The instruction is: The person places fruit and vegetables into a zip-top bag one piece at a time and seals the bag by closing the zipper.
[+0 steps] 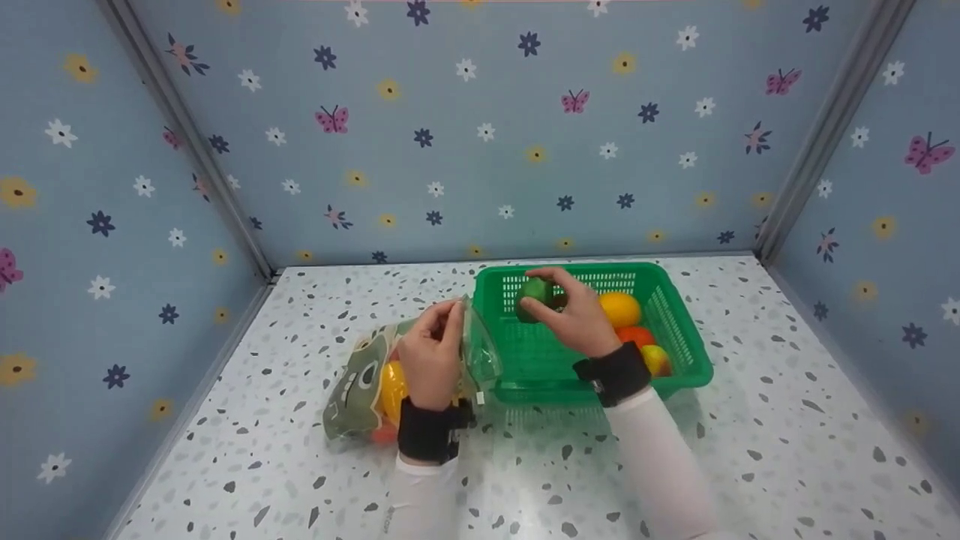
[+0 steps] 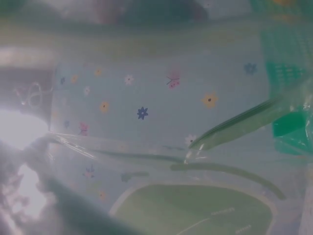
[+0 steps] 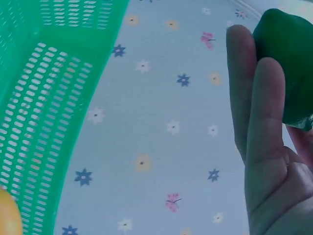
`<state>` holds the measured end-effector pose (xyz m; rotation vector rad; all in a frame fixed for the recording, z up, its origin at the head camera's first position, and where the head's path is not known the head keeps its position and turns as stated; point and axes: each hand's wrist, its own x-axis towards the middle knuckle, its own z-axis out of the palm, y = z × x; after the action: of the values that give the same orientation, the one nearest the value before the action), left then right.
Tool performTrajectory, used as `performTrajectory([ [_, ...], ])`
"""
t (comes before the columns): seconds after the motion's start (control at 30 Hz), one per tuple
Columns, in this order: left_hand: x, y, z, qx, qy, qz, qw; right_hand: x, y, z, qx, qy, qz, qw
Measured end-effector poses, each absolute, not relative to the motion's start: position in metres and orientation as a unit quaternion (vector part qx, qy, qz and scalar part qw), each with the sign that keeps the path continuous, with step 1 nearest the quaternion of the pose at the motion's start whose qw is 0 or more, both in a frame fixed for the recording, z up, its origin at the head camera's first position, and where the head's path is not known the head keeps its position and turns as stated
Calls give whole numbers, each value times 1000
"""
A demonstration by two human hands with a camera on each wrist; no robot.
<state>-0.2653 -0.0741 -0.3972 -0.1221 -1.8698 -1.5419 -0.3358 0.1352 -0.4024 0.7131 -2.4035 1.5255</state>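
Head view: left hand (image 1: pixel 433 356) pinches clear, green-printed plastic bag (image 1: pixel 351 394); right hand (image 1: pixel 581 321) holds round green fruit (image 1: pixel 537 291) over green plastic basket (image 1: pixel 694 352). Bagging step, looks like; next move needs bag held wide.

Left wrist: hazy, likely bag film.

Right wrist: fingers (image 3: pixel 266 107) on fruit.

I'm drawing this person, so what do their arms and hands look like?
The left hand and right hand are bare, with no gloves. The left sleeve and right sleeve are long and whitish, ending near the wrists. There, the left wristband and right wristband are wide and black. The right one has a small pale mark. No cables show.
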Motion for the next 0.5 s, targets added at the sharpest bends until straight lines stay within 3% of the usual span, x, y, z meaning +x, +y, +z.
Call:
performTrajectory([
  [0.5,-264,-74,-400,-39,-732,-581,353,-300,75,-442,314,-743,590,38],
])
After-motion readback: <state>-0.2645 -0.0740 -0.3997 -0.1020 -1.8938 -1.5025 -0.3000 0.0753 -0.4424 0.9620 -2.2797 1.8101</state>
